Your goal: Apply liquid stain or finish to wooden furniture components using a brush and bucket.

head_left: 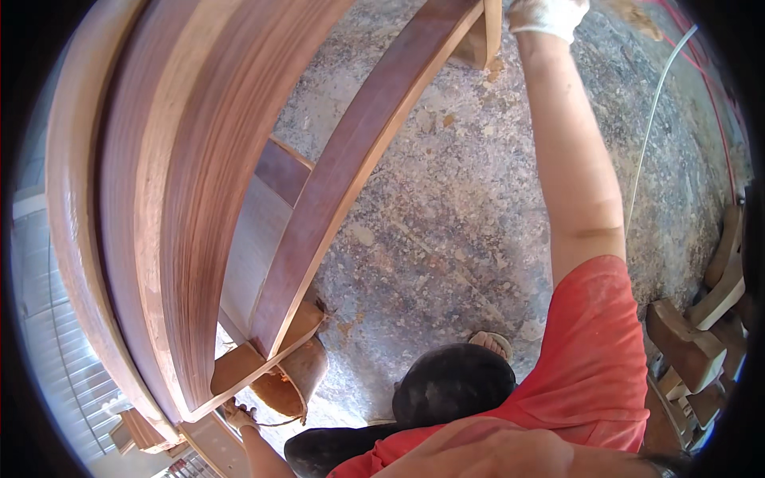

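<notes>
A large wooden furniture frame (pixel 339 179) with broad, reddish-brown and lighter boards (pixel 187 191) stands tilted along my left side. My left hand (pixel 239 414) is at its lower corner, fingers bent against the wood beside a curved brown piece (pixel 279 390). Stretched far forward, my right hand (pixel 548 16) wears a whitish glove. It is right next to a short wooden post (pixel 488 36) at the frame's far end. The picture's top edge cuts off its fingers, so their grip does not show.
Speckled, stained floor (pixel 446 207) lies between the frame and my right arm. A pale hose (pixel 657 95) and red cords (pixel 721 135) run along the right. Several wooden pieces (pixel 685 338) are heaped at the lower right. My sandalled foot (pixel 492 344) is below me.
</notes>
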{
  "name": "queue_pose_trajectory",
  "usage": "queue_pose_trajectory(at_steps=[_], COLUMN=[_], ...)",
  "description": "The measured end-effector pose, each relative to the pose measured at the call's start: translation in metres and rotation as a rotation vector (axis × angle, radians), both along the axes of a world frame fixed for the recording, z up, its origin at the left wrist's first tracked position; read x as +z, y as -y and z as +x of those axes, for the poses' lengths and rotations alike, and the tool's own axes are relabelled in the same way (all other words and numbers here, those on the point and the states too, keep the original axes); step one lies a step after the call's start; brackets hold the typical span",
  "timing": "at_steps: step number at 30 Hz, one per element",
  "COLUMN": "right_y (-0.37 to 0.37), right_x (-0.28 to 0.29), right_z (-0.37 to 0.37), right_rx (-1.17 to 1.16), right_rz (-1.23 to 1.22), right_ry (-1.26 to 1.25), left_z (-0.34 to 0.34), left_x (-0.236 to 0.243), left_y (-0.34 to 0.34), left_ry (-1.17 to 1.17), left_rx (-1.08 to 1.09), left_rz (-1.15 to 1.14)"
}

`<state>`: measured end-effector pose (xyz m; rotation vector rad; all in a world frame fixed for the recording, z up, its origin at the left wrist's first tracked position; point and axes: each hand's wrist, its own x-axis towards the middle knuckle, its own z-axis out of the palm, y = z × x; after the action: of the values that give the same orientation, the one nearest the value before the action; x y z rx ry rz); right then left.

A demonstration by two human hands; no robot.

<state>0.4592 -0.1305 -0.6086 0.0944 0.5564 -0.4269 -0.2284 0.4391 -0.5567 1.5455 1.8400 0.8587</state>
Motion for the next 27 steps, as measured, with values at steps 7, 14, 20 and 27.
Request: queue_pose_trajectory(at_steps=[7,14,20,27], right_y=[0.018,-0.016,0.033,0.046], right_x=[0.046,0.038,-0.036,-0.043], right_z=[-0.038,-0.023,0.017,-0.075], right_rx=[-0.118,-0.673,-0.177,-0.098], right_rz=[-0.975,-2.209,-2.665,-2.679], right_ry=[0.478,0.980,0.626,0.376], left_z=[0.002,-0.019,-0.021,-0.007], left_x=[0.001,-0.003,-0.009,-0.002], left_y=[0.004,-0.011,-0.015,0.003], left_ry=[0.002,0.025,0.076,0.012], left_rx=[-0.032,-0.050,-0.036,0.061], left_rz=[-0.012,-0.034,-0.011,-0.004])
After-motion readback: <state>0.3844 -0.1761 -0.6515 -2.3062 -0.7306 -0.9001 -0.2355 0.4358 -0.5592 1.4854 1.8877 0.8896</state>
